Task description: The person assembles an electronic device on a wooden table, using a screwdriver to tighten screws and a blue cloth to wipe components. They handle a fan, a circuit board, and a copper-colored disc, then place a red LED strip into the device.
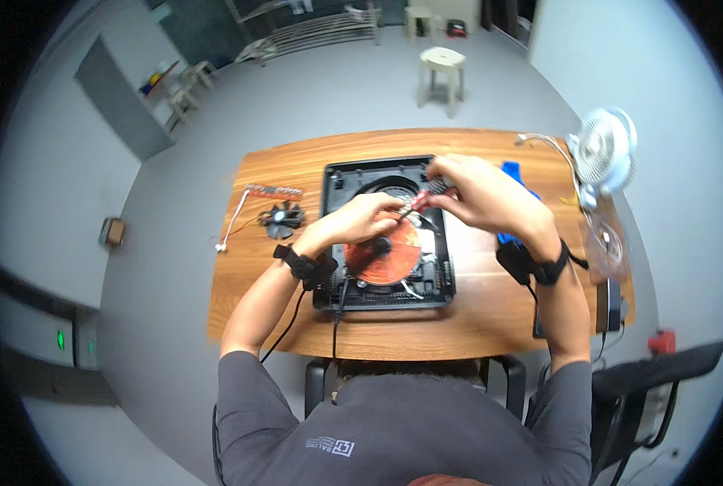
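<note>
Opened black casing (386, 306) lies flat on the counter (487, 283), left of its middle and nearer the left edge than the right. Orange-copper coil disc (394, 263) sits inside it. Right hand (479, 190) is closed on a red-and-black screwdriver-like tool (421, 200), held above the casing's far half, shaft slanting down-left. Left hand (357, 219) has its fingers bunched by the lower shaft; whether they pinch anything: cannot tell.

Risks (judged):
- Tool slip. Cause: slanted shaft, poor seating. Could score the coil winding or jab the left fingertips, which are close by.
- Small part lost in the casing. Cause: many gaps around the coil, should anything drop from the fingers.
- Snag. Cause: black cable (336, 320) runs over the casing's near rim toward the counter's near edge; a forearm could drag it. White leads (412, 289) beside the coil could catch likewise.
- Small black fan (281, 219), toward the counter's left edge, could be nudged by the left forearm.

Hard to make out: tool tip and its contact, blurred beside the left fingers. Left hand and wrist cover part of the casing's left side. Blue item (511, 170) is partly behind the right hand and wrist; kind uncertain.
</note>
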Motion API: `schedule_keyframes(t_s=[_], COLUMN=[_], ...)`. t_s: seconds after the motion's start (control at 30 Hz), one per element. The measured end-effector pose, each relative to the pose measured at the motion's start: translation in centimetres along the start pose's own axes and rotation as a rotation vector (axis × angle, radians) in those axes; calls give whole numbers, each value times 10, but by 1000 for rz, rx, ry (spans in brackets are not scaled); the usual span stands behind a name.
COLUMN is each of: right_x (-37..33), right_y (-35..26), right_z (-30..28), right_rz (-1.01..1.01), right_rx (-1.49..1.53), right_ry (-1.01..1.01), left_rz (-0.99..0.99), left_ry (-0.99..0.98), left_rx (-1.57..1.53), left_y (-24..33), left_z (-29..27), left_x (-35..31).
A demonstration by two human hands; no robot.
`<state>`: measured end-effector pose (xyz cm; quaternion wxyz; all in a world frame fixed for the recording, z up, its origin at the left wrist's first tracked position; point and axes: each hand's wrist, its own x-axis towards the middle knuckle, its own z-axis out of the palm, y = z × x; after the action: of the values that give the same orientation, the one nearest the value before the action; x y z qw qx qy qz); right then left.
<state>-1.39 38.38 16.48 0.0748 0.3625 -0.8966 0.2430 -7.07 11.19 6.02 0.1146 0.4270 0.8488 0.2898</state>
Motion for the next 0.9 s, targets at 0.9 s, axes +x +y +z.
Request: schedule_keyframes(t_s=[0.9], right_x=[-55], right_y=[-28], right_z=[82], right_rz=[372], right_rx=[-16], right_ry=[-78], left_rz=[-156], left_ry=[445], left_rx=[123], left_y=[-53], left_z=[-33], left_x=[-145])
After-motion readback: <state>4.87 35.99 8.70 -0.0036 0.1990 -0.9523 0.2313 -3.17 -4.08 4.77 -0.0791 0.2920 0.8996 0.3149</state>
